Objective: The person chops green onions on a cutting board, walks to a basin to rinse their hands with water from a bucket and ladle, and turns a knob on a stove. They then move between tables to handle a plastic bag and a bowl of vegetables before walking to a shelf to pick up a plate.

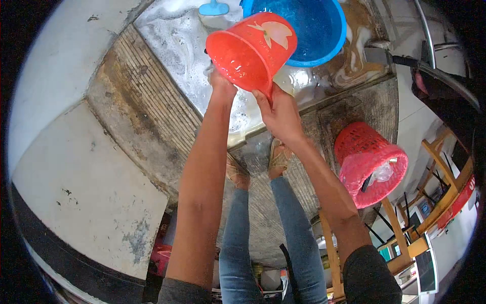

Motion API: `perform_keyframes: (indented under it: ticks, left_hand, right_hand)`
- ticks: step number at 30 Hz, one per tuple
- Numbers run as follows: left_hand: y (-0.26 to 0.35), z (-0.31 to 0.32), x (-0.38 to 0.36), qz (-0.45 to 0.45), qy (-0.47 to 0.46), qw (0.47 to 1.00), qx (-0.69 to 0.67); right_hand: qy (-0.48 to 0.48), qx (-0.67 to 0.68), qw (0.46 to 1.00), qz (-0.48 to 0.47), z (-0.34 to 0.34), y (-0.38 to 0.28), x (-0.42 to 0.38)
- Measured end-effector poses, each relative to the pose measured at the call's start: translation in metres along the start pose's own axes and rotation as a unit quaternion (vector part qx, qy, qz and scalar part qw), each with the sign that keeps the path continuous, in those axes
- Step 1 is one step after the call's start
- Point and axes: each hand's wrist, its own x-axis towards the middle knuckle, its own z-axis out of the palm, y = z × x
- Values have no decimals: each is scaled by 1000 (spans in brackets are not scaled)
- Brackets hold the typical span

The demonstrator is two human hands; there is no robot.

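Observation:
A red plastic bucket [255, 50] with a pale leaf print is tilted in mid-air, its open mouth facing down and to the left. My right hand [281, 114] grips the bucket's lower rim, thumb on the near side. Behind the bucket's left edge, my left hand [220, 81] holds it too, with most of its fingers hidden. Just beyond the bucket is a large blue tub [316, 38]. Foamy water covers the sunken floor [177, 55] beneath.
A light-blue brush head [213, 8] lies in the foam. To the right are a red lined waste basket [372, 164], a broad-bladed tool [379, 55] and wooden furniture [448, 195]. A raised ledge [152, 96] borders the foam. My feet stand at its near edge.

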Motion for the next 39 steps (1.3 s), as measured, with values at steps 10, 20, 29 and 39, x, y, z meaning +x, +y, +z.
perform_keyframes:
  ticks: [10, 20, 29, 39]
  left_hand:
    - [13, 9, -19, 46, 42, 991, 116]
    - [36, -20, -78, -28, -117, 917, 380]
    - [46, -90, -132, -218, -372, 902, -13]
    - [17, -81, -180, -65, -45, 970, 229]
  right_hand:
    - [34, -88, 995, -21, 12, -6, -15]
    - [-77, 386, 896, 208, 31, -10, -13]
    - [-139, 365, 897, 205, 80, 17, -23]
    - [-190, 12, 971, 146, 54, 87, 16]
